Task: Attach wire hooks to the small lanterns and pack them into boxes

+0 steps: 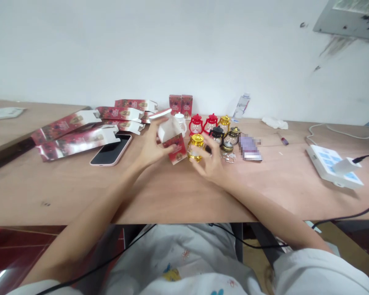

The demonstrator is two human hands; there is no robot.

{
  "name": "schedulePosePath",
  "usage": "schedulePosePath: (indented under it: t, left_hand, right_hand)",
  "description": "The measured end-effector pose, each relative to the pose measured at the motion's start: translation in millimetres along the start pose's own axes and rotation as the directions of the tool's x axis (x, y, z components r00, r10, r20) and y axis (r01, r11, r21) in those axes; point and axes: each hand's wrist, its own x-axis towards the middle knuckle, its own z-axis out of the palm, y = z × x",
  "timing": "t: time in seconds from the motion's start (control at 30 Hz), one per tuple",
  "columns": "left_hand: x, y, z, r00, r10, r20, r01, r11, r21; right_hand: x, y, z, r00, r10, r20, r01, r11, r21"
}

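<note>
My left hand [152, 147] grips a small red and white carton [171, 139] with its top flaps open, held tilted above the wooden table [80, 192]. My right hand [211, 162] pinches a gold toy lantern [196, 146] right beside the carton's open end. Just behind stand more small lanterns: two red ones [203, 124], a gold one [224, 121], a black one [217, 133] and a white one [181, 121].
Several flat red cartons [76, 133] lie at the left with a pink phone [111, 150] face up. Two upright red boxes [181, 104] stand by the wall. A white power strip [333, 166] with a plugged cable sits at the right. A plastic bottle [242, 104] lies near the wall.
</note>
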Motion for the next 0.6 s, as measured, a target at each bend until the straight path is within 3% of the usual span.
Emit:
schedulePosePath:
  t: [0.1,0.23,0.33,0.47,0.6]
  left_hand:
    - [1.9,-7.7,-3.3,0.994,-0.096,-0.045,0.096,0.995,-0.013]
    - [1.5,-10.0,-1.7,0.989,-0.141,-0.052,0.14,0.99,-0.014]
    - [0.6,-7.4,1.1,0.989,-0.144,-0.011,0.144,0.989,-0.021]
    - [-0.9,-5.9,5.3,0.99,-0.137,-0.012,0.136,0.989,-0.06]
    - [-5.3,-7.6,14.4,0.998,-0.063,-0.005,0.063,0.995,-0.076]
  right_hand:
    - [2.0,5.5,-1.1,0.976,0.202,-0.079,-0.203,0.979,-0.016]
    - [3.9,15.0,-0.2,0.943,0.317,0.103,-0.324,0.944,0.065]
    - [2.1,20.4,1.0,0.932,0.341,0.125,-0.355,0.928,0.115]
    - [6.0,21.8,-4.4,0.938,0.346,-0.01,-0.34,0.926,0.164]
    - [31.0,6.9,-18.9,0.932,0.346,-0.108,-0.313,0.919,0.241]
